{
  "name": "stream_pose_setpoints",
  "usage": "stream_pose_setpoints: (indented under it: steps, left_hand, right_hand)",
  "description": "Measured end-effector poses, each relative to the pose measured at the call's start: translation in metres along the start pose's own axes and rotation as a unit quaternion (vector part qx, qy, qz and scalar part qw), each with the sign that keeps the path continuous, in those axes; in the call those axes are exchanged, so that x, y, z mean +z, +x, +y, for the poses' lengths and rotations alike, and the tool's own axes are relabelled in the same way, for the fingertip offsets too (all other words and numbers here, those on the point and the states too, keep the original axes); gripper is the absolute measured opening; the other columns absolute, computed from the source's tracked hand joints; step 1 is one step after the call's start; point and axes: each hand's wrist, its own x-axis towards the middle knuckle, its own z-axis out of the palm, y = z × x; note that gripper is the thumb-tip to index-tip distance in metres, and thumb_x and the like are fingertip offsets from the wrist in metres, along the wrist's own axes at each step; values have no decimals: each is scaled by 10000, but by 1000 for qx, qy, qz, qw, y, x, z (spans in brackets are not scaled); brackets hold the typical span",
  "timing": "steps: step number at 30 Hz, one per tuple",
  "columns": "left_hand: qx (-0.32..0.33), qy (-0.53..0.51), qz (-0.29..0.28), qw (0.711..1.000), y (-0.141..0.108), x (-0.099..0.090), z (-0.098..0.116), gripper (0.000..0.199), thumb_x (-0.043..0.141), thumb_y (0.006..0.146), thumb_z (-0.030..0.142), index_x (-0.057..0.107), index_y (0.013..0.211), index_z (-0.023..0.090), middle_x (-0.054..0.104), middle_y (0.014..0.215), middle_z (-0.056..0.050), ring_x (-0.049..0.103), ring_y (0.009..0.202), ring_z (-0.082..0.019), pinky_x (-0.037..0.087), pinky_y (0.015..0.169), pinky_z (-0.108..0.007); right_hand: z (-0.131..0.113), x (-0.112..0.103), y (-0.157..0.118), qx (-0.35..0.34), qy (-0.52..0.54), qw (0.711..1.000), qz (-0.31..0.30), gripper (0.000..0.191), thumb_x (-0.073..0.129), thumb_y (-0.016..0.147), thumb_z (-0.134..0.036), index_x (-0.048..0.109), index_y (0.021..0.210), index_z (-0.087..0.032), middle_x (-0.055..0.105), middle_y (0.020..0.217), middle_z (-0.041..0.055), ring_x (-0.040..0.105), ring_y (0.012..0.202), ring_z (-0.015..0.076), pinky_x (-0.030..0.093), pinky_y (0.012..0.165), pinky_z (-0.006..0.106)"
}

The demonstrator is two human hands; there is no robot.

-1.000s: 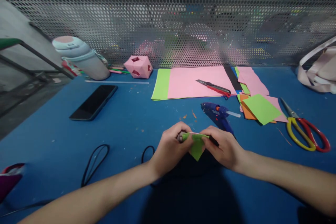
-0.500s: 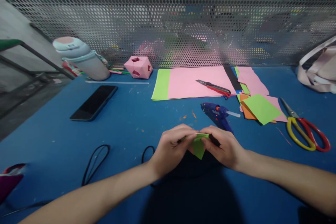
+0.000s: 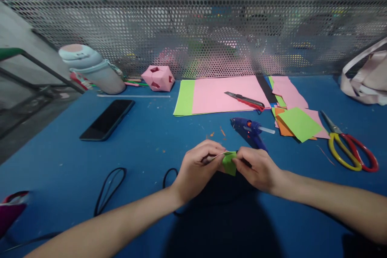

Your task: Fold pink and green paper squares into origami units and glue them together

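A small piece of green paper (image 3: 229, 164) is held between my two hands above the front middle of the blue table. My left hand (image 3: 200, 166) pinches its left side with thumb and fingers. On the other side, my right hand (image 3: 256, 168) grips the right edge, its fingers curled. Part of the paper is hidden behind my fingers. Just beyond my right hand lies a blue glue gun (image 3: 249, 129) with a clear glue stick in its back. A pink folded-paper shape with openings (image 3: 159, 78) sits near the mesh.
Pink and green paper sheets (image 3: 217, 96) lie at the back under a box cutter (image 3: 244, 100). Cut paper squares (image 3: 300, 124) and scissors (image 3: 347, 149) are on the right. A phone (image 3: 107, 120), a bottle (image 3: 93, 68) and black cord (image 3: 109, 189) occupy the left. Perforated metal mesh (image 3: 187, 24) borders the back.
The green paper has turned in my hands, from a pointed corner hanging down to a squarer face. My right fingers have shifted along its edge. The view has moved slightly.
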Motion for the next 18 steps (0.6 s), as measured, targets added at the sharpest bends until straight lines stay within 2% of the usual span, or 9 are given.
stream_pose_setpoints:
  steps: [3, 7, 9, 11, 14, 18]
  left_hand:
    - [-24, -14, -16, 999, 0, 1, 1, 67, 614, 798, 157, 654, 849, 144, 636, 958, -83, 636, 899, -162, 535, 775, -264]
    - [-85, -38, -46, 995, 3, 0, 5, 248, 555, 767, 109, 612, 1004, 153, 665, 1004, -69, 637, 932, -166, 532, 791, -268]
    - [-122, -47, -57, 990, 4, -1, 7, 312, 536, 751, 94, 593, 1050, 162, 677, 1005, -53, 645, 907, -158, 534, 777, -261]
    - [-154, -45, -78, 984, 5, -1, 7, 300, 519, 761, 93, 602, 1040, 167, 688, 919, -25, 656, 812, -137, 533, 743, -248]
    - [-202, -63, -124, 970, 7, 0, 8, 243, 475, 795, 101, 638, 965, 162, 673, 770, 6, 641, 655, -107, 533, 670, -229]
    - [-226, -99, -134, 960, 8, 1, 8, 191, 499, 833, 186, 644, 952, 151, 657, 834, -13, 645, 702, -120, 549, 646, -232]
  right_hand:
    - [-1, 0, 1, 10, 6, 1000, 6, 190, 470, 870, -184, 479, 680, -177, 494, 599, -24, 441, 535, 80, 339, 513, 212]
    - [-1, -2, 3, 57, 25, 998, 29, 222, 482, 890, -253, 483, 682, -178, 451, 561, -43, 399, 497, 71, 316, 473, 203]
    - [-1, -3, 4, 88, 41, 995, 18, 235, 471, 906, -283, 492, 697, -178, 464, 550, -46, 412, 486, 70, 323, 469, 202]
    - [-2, -4, 4, 104, 55, 993, 2, 225, 460, 915, -290, 512, 728, -177, 489, 546, -44, 440, 484, 73, 342, 476, 204]
    - [-4, -4, 3, 96, 64, 993, -12, 211, 445, 921, -275, 531, 758, -172, 511, 547, -38, 468, 489, 80, 365, 491, 211]
    - [-5, -2, 2, 60, 55, 997, -10, 236, 435, 922, -241, 510, 709, -172, 507, 541, -35, 470, 488, 77, 367, 502, 213]
